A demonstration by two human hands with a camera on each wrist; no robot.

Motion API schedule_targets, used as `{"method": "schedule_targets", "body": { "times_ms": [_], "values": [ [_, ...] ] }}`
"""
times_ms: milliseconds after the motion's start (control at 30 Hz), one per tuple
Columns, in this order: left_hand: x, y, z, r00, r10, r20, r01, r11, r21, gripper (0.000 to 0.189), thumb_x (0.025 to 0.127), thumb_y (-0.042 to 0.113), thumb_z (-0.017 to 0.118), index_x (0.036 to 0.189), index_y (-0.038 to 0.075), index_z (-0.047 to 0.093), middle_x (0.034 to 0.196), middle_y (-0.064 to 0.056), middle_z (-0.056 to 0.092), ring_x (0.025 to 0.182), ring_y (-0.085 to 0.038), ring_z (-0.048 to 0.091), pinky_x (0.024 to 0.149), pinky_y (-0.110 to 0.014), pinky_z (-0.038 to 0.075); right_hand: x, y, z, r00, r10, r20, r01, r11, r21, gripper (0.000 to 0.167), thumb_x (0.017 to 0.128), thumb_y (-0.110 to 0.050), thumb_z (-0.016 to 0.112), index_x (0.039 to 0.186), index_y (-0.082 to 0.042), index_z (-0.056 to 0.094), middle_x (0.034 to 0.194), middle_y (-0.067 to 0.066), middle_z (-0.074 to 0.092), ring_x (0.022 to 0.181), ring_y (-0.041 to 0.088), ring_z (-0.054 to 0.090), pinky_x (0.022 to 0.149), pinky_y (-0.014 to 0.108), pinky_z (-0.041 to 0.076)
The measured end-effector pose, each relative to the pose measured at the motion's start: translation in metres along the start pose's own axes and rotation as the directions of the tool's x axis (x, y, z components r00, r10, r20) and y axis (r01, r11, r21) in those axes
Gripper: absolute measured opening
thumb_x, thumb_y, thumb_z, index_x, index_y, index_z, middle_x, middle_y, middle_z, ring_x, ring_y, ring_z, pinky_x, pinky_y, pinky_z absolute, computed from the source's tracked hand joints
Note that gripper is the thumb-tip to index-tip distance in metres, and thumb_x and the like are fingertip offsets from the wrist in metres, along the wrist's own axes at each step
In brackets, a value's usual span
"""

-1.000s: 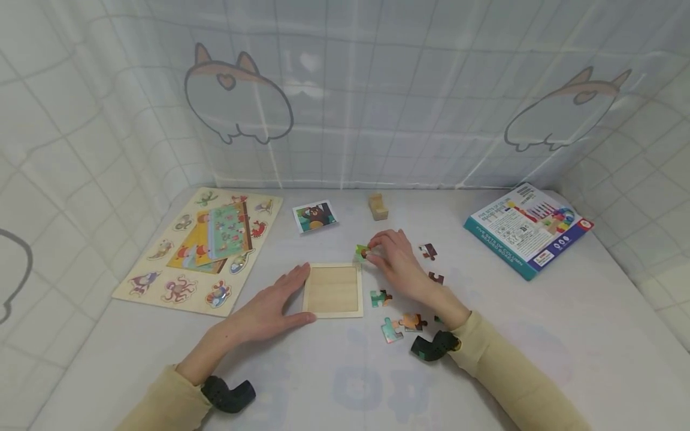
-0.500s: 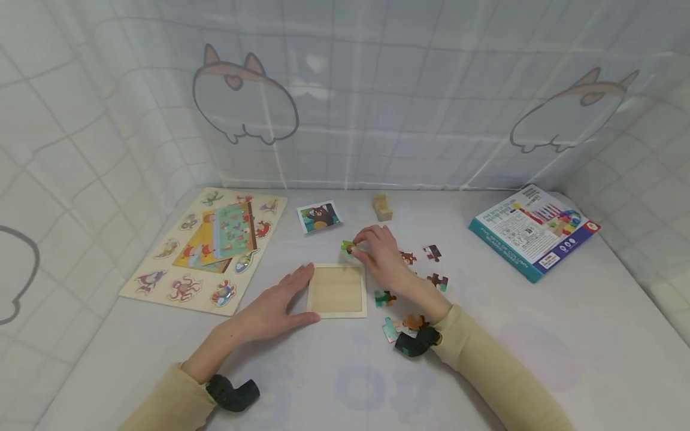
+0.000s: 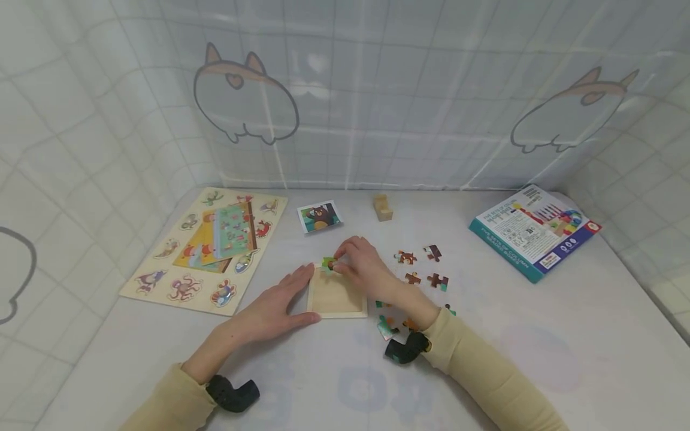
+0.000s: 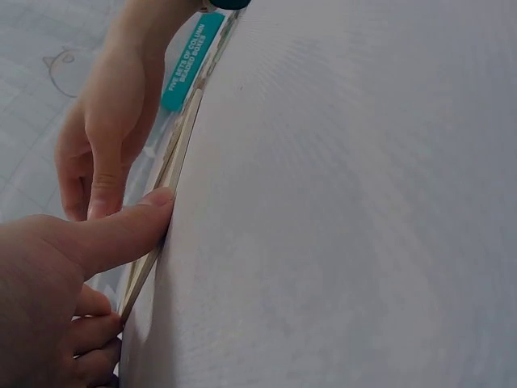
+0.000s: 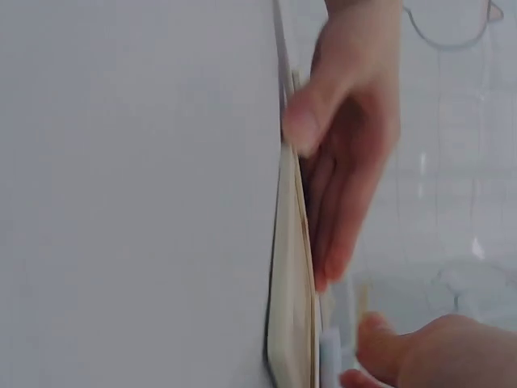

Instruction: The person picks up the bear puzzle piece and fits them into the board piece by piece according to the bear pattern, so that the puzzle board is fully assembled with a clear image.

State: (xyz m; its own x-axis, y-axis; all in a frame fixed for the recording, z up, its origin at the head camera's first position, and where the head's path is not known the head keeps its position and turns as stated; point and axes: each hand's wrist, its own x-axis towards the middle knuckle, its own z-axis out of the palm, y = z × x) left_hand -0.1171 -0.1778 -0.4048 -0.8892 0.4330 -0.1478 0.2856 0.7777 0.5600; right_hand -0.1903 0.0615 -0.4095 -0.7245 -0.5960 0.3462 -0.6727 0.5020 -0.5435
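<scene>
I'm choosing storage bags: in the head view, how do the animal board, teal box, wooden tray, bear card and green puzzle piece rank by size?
Largest first:
Animal board
Teal box
Wooden tray
Bear card
Green puzzle piece, partly covered by the right hand

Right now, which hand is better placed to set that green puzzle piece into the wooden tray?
Probably the right hand: it pinches the green puzzle piece by the tray's far left corner. The left hand touches the left side of the wooden tray, seemingly steadying it.
</scene>
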Motion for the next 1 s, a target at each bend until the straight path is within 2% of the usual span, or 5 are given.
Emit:
{"method": "schedule_targets", "body": {
  "times_ms": [133,267,433,800,1000],
  "values": [
    [0.0,0.0,-0.001,1.0,-0.004,0.005,0.004,1.0,-0.001,0.095,0.09,0.055,0.068,0.161,0.014,0.02,0.166,-0.011,0.02,0.151,-0.039,0.022,0.12,-0.058,0.026,-0.001,-0.008,0.008,0.997,0.015,0.071,-0.014,1.0,-0.005,0.019,0.098,-0.017,0.065,0.109,-0.002,0.063,0.115,0.009,0.06,0.108,0.024,0.054,0.096,0.04,0.047],
    [0.001,-0.001,0.0,1.0,-0.002,0.008,0.002,1.0,-0.001,0.096,0.089,0.056,0.068,0.161,0.014,0.02,0.166,-0.011,0.02,0.151,-0.039,0.021,0.12,-0.058,0.026,-0.001,-0.009,0.012,0.994,0.059,0.093,-0.06,0.998,0.005,0.021,0.098,-0.018,0.064,0.111,-0.001,0.063,0.116,0.009,0.059,0.11,0.024,0.052,0.097,0.039,0.048],
    [0.001,-0.001,-0.001,1.0,0.001,0.01,-0.001,1.0,0.006,0.096,0.09,0.056,0.068,0.161,0.014,0.019,0.166,-0.01,0.02,0.152,-0.038,0.021,0.12,-0.058,0.026,-0.002,-0.007,0.017,0.994,0.06,0.092,-0.061,0.998,0.012,0.02,0.099,-0.018,0.063,0.111,-0.002,0.063,0.117,0.008,0.057,0.111,0.024,0.049,0.098,0.037,0.047],
    [0.001,-0.001,-0.001,1.0,0.01,0.014,-0.011,1.0,0.022,0.094,0.09,0.057,0.066,0.161,0.014,0.021,0.167,-0.009,0.019,0.152,-0.037,0.02,0.119,-0.059,0.027,-0.005,-0.007,0.02,0.997,0.004,0.074,-0.001,0.999,-0.037,0.019,0.099,-0.02,0.063,0.111,-0.005,0.064,0.118,0.008,0.054,0.11,0.024,0.047,0.095,0.037,0.047],
    [0.0,-0.001,0.0,0.999,0.032,0.015,-0.033,0.999,0.04,0.089,0.092,0.055,0.065,0.16,0.012,0.024,0.168,-0.005,0.017,0.154,-0.033,0.017,0.118,-0.058,0.028,-0.005,-0.007,0.02,0.998,0.019,0.063,-0.016,0.999,-0.037,0.017,0.099,-0.02,0.065,0.109,-0.006,0.065,0.119,0.008,0.055,0.11,0.024,0.049,0.095,0.037,0.047]
  ]
}}
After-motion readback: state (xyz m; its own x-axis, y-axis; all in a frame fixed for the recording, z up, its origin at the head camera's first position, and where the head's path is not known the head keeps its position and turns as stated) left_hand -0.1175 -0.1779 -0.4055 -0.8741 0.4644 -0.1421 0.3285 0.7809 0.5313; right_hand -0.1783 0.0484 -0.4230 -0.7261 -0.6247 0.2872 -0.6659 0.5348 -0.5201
